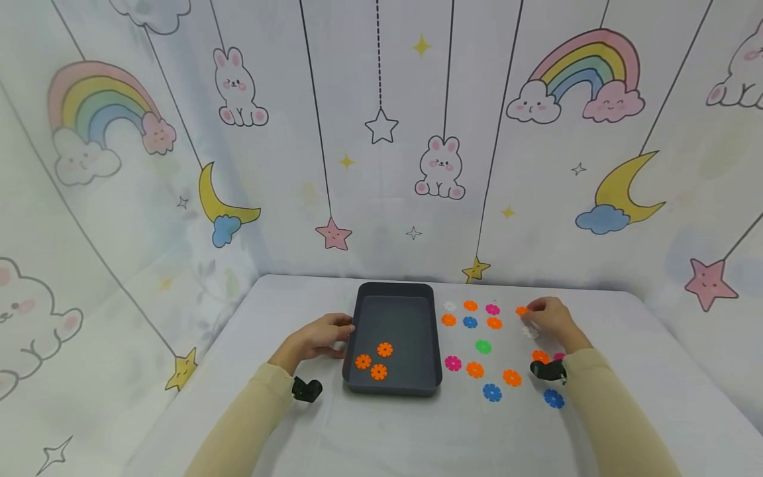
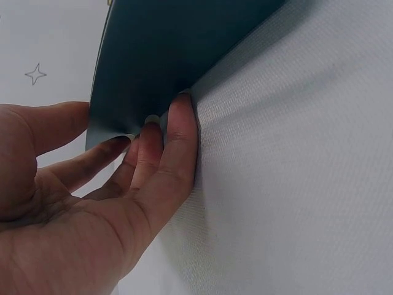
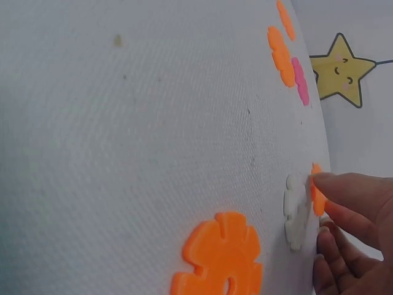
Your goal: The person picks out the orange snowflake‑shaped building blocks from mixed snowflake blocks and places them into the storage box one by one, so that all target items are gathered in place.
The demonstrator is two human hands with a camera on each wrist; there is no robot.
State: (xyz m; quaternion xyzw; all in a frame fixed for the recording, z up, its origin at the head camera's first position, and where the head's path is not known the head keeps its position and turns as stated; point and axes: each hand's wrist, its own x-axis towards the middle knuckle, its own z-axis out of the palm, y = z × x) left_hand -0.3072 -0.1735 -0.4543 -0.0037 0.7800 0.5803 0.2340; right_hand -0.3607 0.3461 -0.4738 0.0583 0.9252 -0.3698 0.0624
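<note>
The left hand [image 1: 322, 336] holds the dark grey rectangular tray [image 1: 396, 321], containing three orange flower discs [image 1: 378, 371], while the right hand's grip [image 1: 553, 321] pinches another orange flower disc [image 1: 521, 311] near the tabletop's [image 1: 411, 437] far edge.

Matt tray [image 1: 401, 324] (probably plastic), textured cloth [image 1: 417, 430]

The right hand [image 1: 554, 321] hides part of the far orange disc [image 1: 521, 311] at its fingertips. The black wrist piece [image 1: 547, 371] on the right covers some of the nearer orange disc [image 1: 540, 355] and the pink disc [image 1: 559, 356] beside it. In the left wrist view, the left hand's [image 2: 104, 209] thumb tip is hidden by the tray [image 2: 153, 55], itself cut off. A brown speck [image 3: 118, 40] in the right wrist view is too blurred to identify.
</note>
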